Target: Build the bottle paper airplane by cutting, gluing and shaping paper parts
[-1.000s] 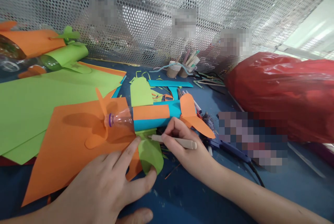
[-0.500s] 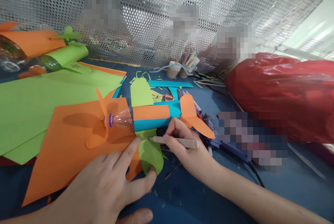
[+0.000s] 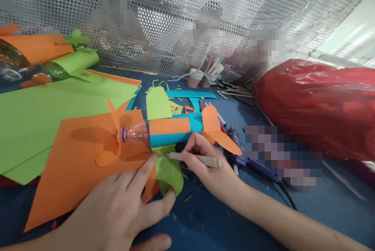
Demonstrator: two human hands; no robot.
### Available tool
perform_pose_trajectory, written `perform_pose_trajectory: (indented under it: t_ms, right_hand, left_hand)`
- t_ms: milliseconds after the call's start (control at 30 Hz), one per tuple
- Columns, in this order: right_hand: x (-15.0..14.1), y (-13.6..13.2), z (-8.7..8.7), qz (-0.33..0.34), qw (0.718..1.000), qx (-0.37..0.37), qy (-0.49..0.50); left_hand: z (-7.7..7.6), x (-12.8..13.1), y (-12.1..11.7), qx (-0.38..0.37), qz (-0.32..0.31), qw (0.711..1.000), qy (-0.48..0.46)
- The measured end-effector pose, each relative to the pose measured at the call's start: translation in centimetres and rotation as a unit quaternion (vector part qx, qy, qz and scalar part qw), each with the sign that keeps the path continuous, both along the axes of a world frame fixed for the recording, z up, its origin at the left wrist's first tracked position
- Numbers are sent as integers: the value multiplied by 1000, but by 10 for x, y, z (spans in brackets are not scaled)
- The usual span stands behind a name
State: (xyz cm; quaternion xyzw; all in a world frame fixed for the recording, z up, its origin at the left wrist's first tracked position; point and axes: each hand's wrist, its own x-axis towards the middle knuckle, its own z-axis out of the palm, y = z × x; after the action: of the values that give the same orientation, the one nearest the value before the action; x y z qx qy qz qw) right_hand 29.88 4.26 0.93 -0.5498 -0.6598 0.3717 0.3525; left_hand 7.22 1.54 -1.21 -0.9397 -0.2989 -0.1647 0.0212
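A plastic bottle [image 3: 138, 131] wrapped in blue and orange paper lies on its side, its neck pointing left with an orange paper propeller [image 3: 115, 116] on it. Orange tail fins [image 3: 211, 120] stand at its right end. One green paper wing [image 3: 158, 103] sticks out on the far side, another green wing [image 3: 170, 171] on the near side. My left hand [image 3: 125, 196] has its fingers spread, fingertips resting on the near wing's left and lower edges. Pinched in my right hand [image 3: 212, 165] is a pale marker [image 3: 202, 159], its tip at the near wing close to the bottle.
Green sheets [image 3: 55, 114] and an orange sheet [image 3: 79, 165] lie left. Behind them are other paper-covered bottles [image 3: 76, 61]. A blue glue gun [image 3: 258, 167] with a cord lies right, below a red plastic bag [image 3: 316, 102]. Pen cups [image 3: 195, 78] stand by the perforated metal screen [image 3: 164, 20].
The marker and my right hand shifted slightly right, then back left, over the near green wing. My left hand and the bottle stay in place.
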Motion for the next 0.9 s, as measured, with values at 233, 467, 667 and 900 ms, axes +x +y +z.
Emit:
perform_pose_trajectory:
  t_ms: [233, 467, 667, 900]
  right_hand:
    - [-1, 0, 0, 5, 1000, -2, 7]
    - [-1, 1, 0, 4, 1000, 1, 5]
    - [0, 0, 0, 8, 1000, 7, -1]
    - [0, 1, -2, 6, 1000, 6, -6]
  left_hand:
    - [-15, -1, 2, 51, 2, 997, -55]
    - [-15, -2, 3, 54, 1, 997, -51]
    - [-13, -1, 1, 48, 5, 998, -44]
    - [-16, -1, 3, 65, 3, 997, -50]
